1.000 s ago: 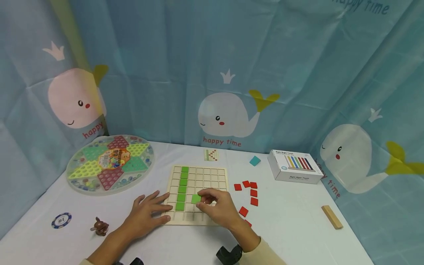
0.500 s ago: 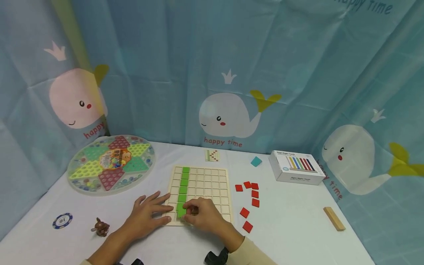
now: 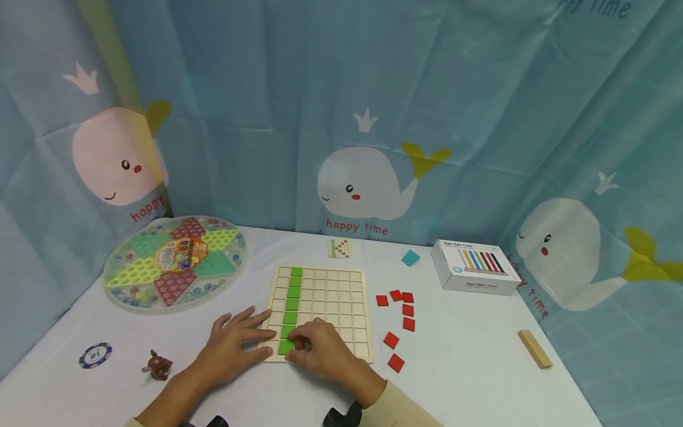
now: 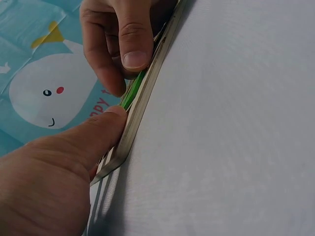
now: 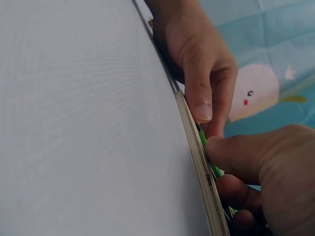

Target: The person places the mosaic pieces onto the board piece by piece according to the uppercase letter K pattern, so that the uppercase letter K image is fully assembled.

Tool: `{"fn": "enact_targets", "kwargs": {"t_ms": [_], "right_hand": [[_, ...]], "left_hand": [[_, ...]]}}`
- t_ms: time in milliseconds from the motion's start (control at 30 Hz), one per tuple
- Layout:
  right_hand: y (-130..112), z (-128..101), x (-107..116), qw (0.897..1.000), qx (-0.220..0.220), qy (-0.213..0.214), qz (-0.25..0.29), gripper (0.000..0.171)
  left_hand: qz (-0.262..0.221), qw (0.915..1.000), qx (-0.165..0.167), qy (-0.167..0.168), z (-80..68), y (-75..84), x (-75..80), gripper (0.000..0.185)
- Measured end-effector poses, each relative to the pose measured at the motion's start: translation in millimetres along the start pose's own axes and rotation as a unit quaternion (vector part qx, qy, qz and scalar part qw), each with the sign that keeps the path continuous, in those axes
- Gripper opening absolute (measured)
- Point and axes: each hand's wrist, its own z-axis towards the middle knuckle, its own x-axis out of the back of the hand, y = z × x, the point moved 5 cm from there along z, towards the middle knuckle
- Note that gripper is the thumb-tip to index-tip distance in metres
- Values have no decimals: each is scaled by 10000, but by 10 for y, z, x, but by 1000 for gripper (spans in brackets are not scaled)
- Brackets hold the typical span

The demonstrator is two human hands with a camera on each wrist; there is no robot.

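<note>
A wooden grid board (image 3: 333,305) lies flat on the white table. Green square tiles (image 3: 291,304) fill a column near its left side. My right hand (image 3: 322,350) is at the column's near end, thumb and forefinger pinching the right edge of the lowest green tile (image 3: 286,347). From the right wrist view, that green tile (image 5: 203,139) sits slightly raised at the board's edge under the thumb. My left hand (image 3: 232,347) rests with fingers spread on the board's left border; its thumb (image 4: 106,129) touches the near left corner area beside the tile.
Several red tiles (image 3: 408,310) lie right of the board. Behind it are a small pattern card (image 3: 340,248) and a teal tile (image 3: 410,258). A white box (image 3: 475,268), wooden block (image 3: 535,349), round game board (image 3: 176,264), poker chip (image 3: 95,355) and brown figurine (image 3: 158,365) surround the area.
My right hand has carried the green tile left and toward me, from the board's middle to the near end of the green column. My left hand has stayed in place.
</note>
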Motion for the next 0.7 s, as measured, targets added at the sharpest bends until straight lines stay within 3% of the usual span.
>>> {"fn": "enact_targets", "kwargs": {"t_ms": [233, 400, 700], "right_hand": [[-6, -21, 157, 9991, 109, 177, 368, 22], [38, -94, 559, 9952, -106, 669, 712, 26], [371, -352, 1366, 9849, -212, 1670, 396, 30]], "left_hand": [[-82, 10000, 11, 14, -6, -19, -7, 33], [-146, 9999, 12, 51, -14, -13, -29, 33], [-106, 9999, 10, 49, 0, -3, -17, 33]]}}
